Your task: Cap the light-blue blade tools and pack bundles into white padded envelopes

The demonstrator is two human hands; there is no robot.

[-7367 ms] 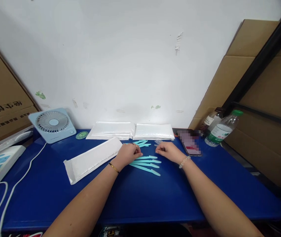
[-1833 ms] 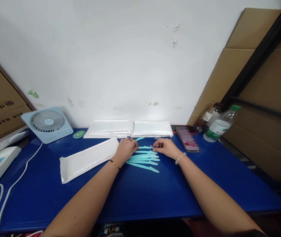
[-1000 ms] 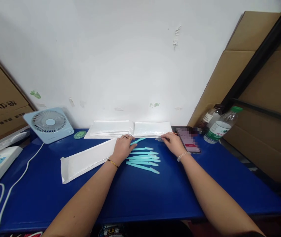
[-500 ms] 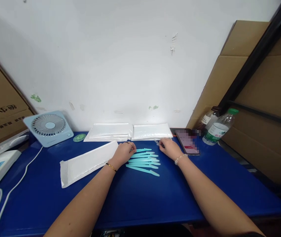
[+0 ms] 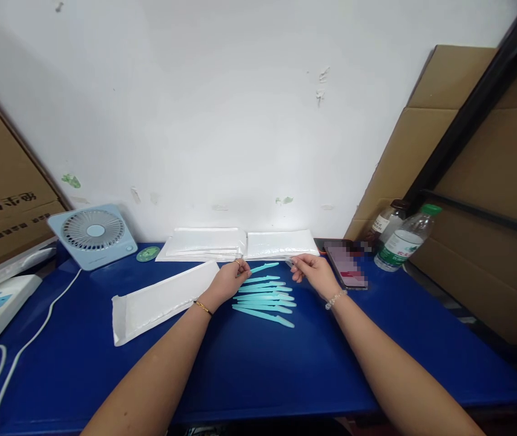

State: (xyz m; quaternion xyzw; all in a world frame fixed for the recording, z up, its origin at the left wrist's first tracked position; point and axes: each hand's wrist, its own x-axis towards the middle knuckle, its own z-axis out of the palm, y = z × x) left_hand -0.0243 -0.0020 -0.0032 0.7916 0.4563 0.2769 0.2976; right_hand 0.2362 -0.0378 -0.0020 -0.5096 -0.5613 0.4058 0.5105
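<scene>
My left hand (image 5: 233,277) pinches one end of a turquoise stick-like tool (image 5: 264,267), which points right and slightly up. Below it, several similar turquoise tools (image 5: 265,297) lie fanned out on the blue table (image 5: 258,369). To the right, my right hand (image 5: 309,271) has its thumb and forefinger together on a small clear piece (image 5: 289,262). A white padded envelope (image 5: 163,301) lies slanted to the left of my left hand, its near end partly folded.
White padded envelopes (image 5: 281,243) lie along the wall. A blue fan (image 5: 95,233) and a power strip (image 5: 2,309) stand left; a phone (image 5: 347,264), a green-capped bottle (image 5: 401,242) and a dark-capped bottle (image 5: 385,224) are right. Cardboard (image 5: 426,127) leans behind.
The tool in my left hand has come up off the row, its free end now tilted upward. My right hand has turned a little, and its lower fingers show more.
</scene>
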